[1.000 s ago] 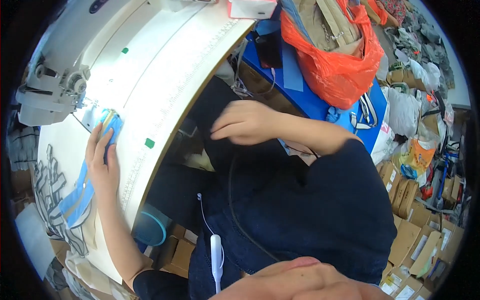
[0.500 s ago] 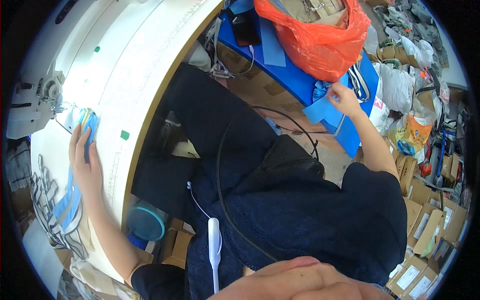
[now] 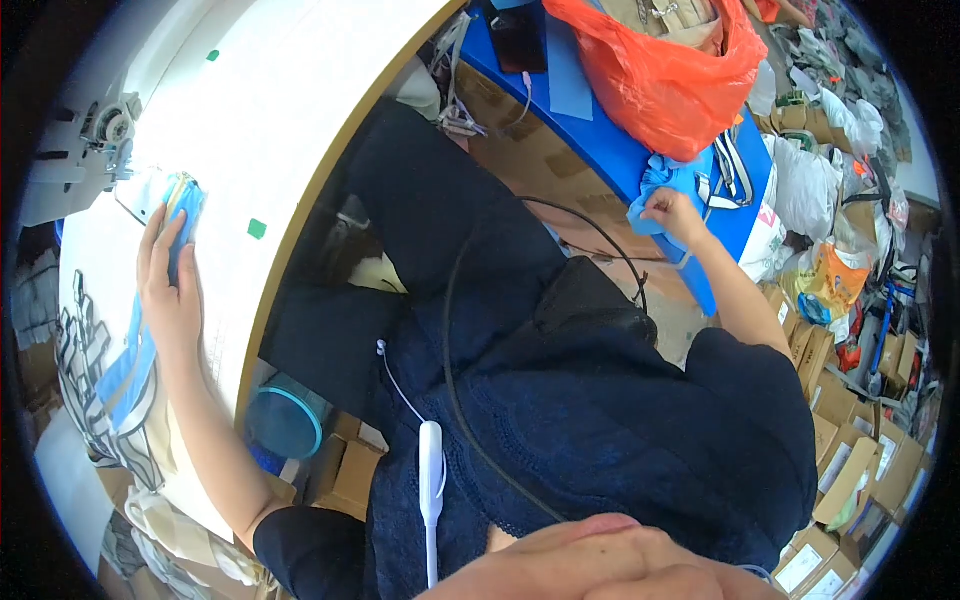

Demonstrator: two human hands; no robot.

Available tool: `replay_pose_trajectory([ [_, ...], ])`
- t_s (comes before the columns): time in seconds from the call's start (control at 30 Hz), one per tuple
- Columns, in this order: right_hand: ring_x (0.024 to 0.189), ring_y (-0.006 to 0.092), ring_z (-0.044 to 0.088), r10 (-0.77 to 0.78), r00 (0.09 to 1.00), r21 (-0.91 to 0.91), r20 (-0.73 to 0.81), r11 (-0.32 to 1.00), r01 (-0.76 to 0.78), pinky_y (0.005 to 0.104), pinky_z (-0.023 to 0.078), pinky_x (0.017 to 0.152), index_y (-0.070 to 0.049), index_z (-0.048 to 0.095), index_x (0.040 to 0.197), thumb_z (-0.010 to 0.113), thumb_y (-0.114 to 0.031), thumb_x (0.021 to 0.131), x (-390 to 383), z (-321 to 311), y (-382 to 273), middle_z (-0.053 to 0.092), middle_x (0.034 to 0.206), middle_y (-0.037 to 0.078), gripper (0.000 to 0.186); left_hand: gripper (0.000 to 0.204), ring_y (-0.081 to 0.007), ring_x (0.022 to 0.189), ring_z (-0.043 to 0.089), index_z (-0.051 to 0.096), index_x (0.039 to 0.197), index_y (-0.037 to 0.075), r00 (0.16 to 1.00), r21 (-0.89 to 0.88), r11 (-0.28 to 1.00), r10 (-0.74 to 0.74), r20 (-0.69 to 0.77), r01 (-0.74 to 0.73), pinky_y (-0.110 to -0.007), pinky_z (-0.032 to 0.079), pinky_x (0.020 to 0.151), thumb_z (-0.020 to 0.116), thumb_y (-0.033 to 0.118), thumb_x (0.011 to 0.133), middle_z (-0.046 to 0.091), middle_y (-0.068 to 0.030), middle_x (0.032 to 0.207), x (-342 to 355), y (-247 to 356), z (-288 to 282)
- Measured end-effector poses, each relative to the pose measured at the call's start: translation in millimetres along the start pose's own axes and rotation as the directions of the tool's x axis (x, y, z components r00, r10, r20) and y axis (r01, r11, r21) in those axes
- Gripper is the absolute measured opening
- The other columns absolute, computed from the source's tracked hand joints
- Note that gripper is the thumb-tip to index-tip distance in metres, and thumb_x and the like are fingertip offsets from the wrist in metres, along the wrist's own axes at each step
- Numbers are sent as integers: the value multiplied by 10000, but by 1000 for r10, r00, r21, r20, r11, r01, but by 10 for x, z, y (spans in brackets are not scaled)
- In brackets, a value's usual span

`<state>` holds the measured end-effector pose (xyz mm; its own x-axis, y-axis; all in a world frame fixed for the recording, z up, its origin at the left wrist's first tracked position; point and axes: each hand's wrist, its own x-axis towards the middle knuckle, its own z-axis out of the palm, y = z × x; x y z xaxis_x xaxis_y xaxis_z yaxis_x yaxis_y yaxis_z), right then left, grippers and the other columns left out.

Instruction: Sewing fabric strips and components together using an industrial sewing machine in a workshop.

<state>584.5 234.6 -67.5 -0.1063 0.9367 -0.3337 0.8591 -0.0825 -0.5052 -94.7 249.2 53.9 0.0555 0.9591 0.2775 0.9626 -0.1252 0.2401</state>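
My left hand point(image 3: 170, 295) lies flat with its fingers stretched out over a light blue fabric strip point(image 3: 187, 203) on the white sewing table. A yellowish band, perhaps a zipper, runs along the strip's far end, close to the needle area of the sewing machine point(image 3: 90, 150). The strip's tail hangs down beside my left wrist. Over at the right, my right hand point(image 3: 677, 216) is closed in a pinch on a piece of light blue fabric point(image 3: 662, 180) at the edge of the blue table. My fingertips partly hide where they grip it.
A red plastic bag point(image 3: 665, 85) stands on the blue table point(image 3: 595, 120), with a phone point(image 3: 518, 38) and striped straps point(image 3: 732, 170) near it. Grey-and-white strips point(image 3: 85, 370) hang at the sewing table's left edge. Cardboard boxes point(image 3: 855, 470) and bags crowd the right side.
My right hand has moved down slightly and now pinches the blue fabric, which is pulled out toward me. My left hand stays on the strip. The whole view has shifted a little.
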Motion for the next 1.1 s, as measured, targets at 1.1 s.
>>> replay_pose_trajectory([
  [1.1,912,107,609,-831,491,457,261,554,696,206,493,788,-79,602,1186,596,-205,945,828,-473,-3822,663,1006,71,272,307,-87,850,625,566,1156,26,964,-930,253,-83,252,265,-230,511,740,658,26,864,664,-35,914,35,1779,117],
])
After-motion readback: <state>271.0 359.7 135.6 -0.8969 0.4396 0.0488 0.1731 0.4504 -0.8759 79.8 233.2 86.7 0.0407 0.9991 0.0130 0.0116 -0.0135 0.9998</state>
